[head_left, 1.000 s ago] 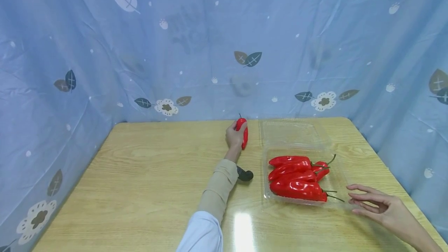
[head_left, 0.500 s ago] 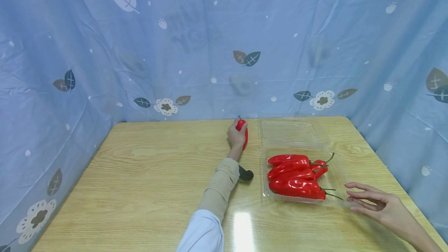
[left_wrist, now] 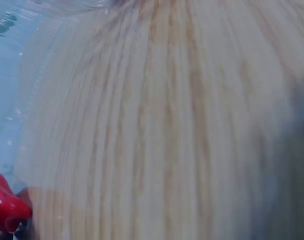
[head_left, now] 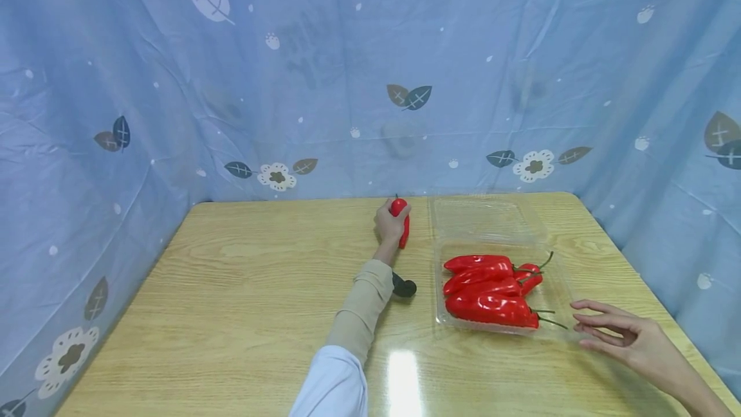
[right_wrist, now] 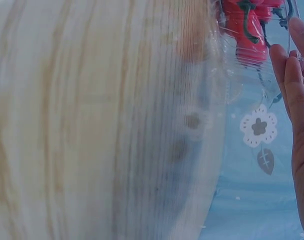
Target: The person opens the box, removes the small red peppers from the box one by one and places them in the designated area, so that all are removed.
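In the head view my left hand point(head_left: 390, 221) grips a red pepper point(head_left: 404, 235) at the back middle of the table, its short stem pointing away from me. The stem end of a red pepper point(left_wrist: 7, 206) also shows in the lower left corner of the left wrist view. Several more red peppers point(head_left: 492, 309) with green stems lie in a clear plastic clamshell box point(head_left: 442, 256), most of them side by side. At the box's front right corner my right hand point(head_left: 628, 336) pinches the edge between fingers and thumb.
The box's clear lid point(head_left: 486, 219) lies folded back toward the rear edge. A dark, rounded thing point(head_left: 404, 286) sticks out beside my left sleeve point(head_left: 361, 311). A blue patterned curtain point(head_left: 347, 69) hangs behind and along both sides of the wooden table point(head_left: 231, 314).
The left hand stays at the back of the table with the pepper, tipping it slightly. The right hand keeps its place at the box corner. The head view shifts a little.
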A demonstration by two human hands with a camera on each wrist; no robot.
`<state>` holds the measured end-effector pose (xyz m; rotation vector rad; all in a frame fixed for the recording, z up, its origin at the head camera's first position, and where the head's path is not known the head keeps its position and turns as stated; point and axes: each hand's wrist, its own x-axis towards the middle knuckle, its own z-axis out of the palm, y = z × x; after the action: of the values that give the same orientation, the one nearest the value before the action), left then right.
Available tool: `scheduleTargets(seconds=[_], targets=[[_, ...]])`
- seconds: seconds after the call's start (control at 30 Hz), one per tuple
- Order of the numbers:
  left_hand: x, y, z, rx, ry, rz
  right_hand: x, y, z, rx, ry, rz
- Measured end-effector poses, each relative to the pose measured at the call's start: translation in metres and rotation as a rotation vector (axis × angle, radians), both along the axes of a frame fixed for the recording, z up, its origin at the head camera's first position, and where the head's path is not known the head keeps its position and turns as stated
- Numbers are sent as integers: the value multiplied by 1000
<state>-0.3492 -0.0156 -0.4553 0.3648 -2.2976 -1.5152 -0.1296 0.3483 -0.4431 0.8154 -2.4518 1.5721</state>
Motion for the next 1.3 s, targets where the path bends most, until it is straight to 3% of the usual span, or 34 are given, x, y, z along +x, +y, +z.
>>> scheduleTargets(seconds=[0.2,0.4,0.63,0.8,0.87,1.03,1.3], targets=[[5,-14,9,48,-9,-23,1,-1,3,55,0,-29],[14,-32,13,213,19,-157,0,0,3,38,15,-9],[33,-50,19,260,50,-280,-1,0,3,18,3,20],[55,-56,29,265,97,-408,0,1,4,41,1,-2],[68,-56,35,280,85,-466,1,1,4,25,2,9],[93,-51,40,320,65,-574,0,1,5,-53,-25,51],[131,-42,45,281,74,-765,0,2,6,-46,-47,62]])
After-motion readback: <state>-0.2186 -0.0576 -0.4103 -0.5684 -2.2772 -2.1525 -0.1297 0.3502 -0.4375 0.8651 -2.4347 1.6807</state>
